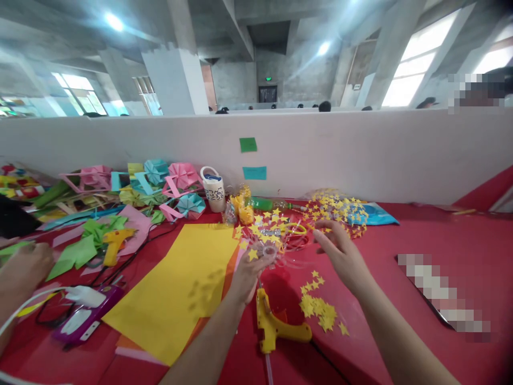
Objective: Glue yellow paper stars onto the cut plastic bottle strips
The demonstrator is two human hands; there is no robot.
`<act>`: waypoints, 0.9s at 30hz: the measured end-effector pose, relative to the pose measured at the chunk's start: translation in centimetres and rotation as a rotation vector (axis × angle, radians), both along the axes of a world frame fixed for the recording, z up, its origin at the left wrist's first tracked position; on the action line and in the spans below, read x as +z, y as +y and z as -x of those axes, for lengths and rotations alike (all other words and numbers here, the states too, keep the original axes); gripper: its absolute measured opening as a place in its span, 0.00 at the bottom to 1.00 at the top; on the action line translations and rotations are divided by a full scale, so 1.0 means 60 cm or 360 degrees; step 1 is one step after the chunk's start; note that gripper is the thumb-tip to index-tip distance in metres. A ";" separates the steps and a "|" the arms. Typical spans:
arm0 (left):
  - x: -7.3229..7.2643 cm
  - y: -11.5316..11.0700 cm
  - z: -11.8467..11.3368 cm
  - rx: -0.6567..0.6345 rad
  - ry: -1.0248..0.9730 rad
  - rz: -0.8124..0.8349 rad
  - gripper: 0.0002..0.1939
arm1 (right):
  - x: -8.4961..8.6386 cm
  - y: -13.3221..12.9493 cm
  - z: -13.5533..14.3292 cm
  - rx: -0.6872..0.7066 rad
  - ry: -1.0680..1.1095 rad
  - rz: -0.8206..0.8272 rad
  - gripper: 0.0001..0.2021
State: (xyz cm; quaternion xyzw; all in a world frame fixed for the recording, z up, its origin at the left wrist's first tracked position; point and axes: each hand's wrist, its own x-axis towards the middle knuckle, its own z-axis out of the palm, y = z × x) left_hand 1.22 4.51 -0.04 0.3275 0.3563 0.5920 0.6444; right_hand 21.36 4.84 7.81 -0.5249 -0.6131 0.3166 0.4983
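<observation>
Near the middle, my left hand [250,270] grips a clear plastic piece [269,250] with yellow stars around it. To its right, my right hand [339,246] is raised over the table, fingers apart and slightly curled, with nothing visible in them. A yellow glue gun [266,321] lies just below my left hand, a clear glue stick protruding from its lower end. Loose yellow paper stars [320,310] are piled between the glue gun and my right forearm. Behind my right hand sits a cluster of yellow stars on clear material [336,208].
Yellow paper sheets [172,283] lie left of my left arm. A purple power strip [88,315], another glue gun [114,246], folded paper shapes [182,179] and a cup [214,192] are further left. Another person's hand [30,267] is at the left edge. A white partition [340,152] stands behind.
</observation>
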 end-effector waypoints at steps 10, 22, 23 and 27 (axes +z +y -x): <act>-0.010 0.027 0.004 -0.0031 0.0251 0.0068 0.23 | -0.052 0.030 0.044 0.0403 0.0702 0.0798 0.08; -0.012 0.023 0.037 -0.0054 0.0475 0.0230 0.26 | -0.138 0.040 0.050 0.0267 0.0475 0.0959 0.05; -0.015 0.024 0.038 -0.0045 0.0494 0.0249 0.26 | -0.143 0.041 0.052 0.0263 0.0445 0.0965 0.06; -0.029 0.035 0.043 0.0002 0.0567 0.0289 0.22 | -0.151 0.050 0.057 0.0277 0.0295 0.0977 0.07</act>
